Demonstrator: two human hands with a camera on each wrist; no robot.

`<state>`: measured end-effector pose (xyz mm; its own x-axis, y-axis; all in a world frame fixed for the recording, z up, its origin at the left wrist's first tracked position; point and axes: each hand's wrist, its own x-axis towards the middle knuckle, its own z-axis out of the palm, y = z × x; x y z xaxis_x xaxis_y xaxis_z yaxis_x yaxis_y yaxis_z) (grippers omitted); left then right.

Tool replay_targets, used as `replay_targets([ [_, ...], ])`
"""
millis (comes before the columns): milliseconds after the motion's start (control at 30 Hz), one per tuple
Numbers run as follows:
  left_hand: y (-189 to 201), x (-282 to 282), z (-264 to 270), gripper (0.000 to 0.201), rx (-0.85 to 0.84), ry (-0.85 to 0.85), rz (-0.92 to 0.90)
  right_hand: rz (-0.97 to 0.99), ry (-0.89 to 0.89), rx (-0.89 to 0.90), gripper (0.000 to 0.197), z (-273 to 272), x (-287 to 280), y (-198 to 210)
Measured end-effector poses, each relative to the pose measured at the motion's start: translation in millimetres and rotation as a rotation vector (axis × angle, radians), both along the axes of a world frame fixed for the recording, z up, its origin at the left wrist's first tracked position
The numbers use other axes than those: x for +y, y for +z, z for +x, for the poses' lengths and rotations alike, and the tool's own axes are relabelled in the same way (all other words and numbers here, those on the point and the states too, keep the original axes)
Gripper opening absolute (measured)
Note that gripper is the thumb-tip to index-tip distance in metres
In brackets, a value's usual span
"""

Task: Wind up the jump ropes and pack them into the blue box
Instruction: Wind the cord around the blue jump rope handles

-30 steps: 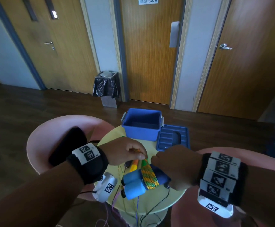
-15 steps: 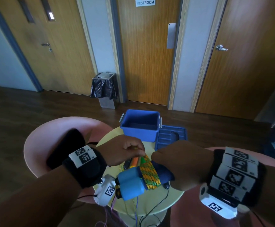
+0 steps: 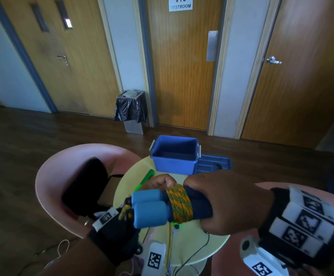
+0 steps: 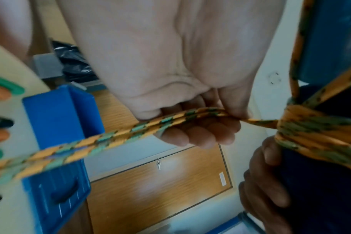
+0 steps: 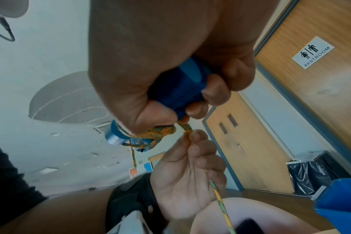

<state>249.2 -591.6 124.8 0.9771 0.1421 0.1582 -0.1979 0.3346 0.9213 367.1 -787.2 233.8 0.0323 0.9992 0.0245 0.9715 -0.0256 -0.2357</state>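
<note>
My right hand [image 3: 226, 204] grips the two blue jump-rope handles [image 3: 150, 208] side by side above the small round table [image 3: 202, 250]. Orange-and-green rope [image 3: 179, 204] is wound in tight turns round the middle of the handles [image 5: 176, 91]. My left hand [image 3: 160, 182], turned palm up behind the handles, pinches the loose rope end [image 4: 190, 117] close to the winding. In the right wrist view the left hand [image 5: 192, 171] holds the rope [image 5: 218, 194], which trails down past it. The open blue box [image 3: 175, 156] stands at the table's far edge.
The blue lid [image 3: 214, 165] lies right of the box. A green handle [image 3: 145, 179] of another rope lies on the table by my left hand. Pink chairs [image 3: 60, 172] stand on both sides; the left one holds a black bag [image 3: 84, 186]. Thin cables hang off the table's front edge.
The left hand has turned from knuckles up beside the handles to palm up behind them, taking the rope end round. The handles have risen and swung more level in the right hand.
</note>
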Motion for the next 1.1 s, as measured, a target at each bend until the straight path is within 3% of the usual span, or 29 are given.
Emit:
replay_targets([
  [100,-9.3,-15.5,2.0,0.041,0.006,0.225,-0.208,0.038,-0.041,0.043,0.038,-4.9,3.4,1.5],
  [167,-17.8,-36.1,-0.4,0.055,0.064,0.372,-0.461,0.076,-0.075,0.063,0.041,-7.5,7.3,-0.3],
  [200,-15.6,-47.6,-5.8,0.043,0.045,0.365,-0.585,0.095,-0.093,0.068,0.044,-8.9,10.0,-0.9],
  [300,-0.9,-63.4,-8.4,0.005,0.155,0.465,-0.58,0.131,-0.163,0.072,0.038,-11.3,20.1,-2.4],
  [400,2.8,-56.8,-4.2,0.034,0.295,0.618,-0.34,0.16,-0.22,0.06,0.031,-12.1,30.6,-5.3],
  [633,9.7,-59.5,-1.4,0.04,0.279,0.783,0.21,0.193,-0.301,-0.073,0.033,-9.7,55.5,-8.4],
  [800,1.5,-65.4,-4.7,0.032,0.335,0.659,0.403,0.135,-0.398,-0.21,0.026,16.1,68.6,-14.0],
  [900,3.0,-65.6,-11.0,0.04,0.369,0.582,0.465,0.036,-0.415,-0.247,0.025,32.6,72.4,-25.4],
  [1100,23.3,-40.6,-18.5,0.024,0.453,0.417,1.03,-0.193,-0.32,-0.306,0.029,31.7,65.2,-54.9],
])
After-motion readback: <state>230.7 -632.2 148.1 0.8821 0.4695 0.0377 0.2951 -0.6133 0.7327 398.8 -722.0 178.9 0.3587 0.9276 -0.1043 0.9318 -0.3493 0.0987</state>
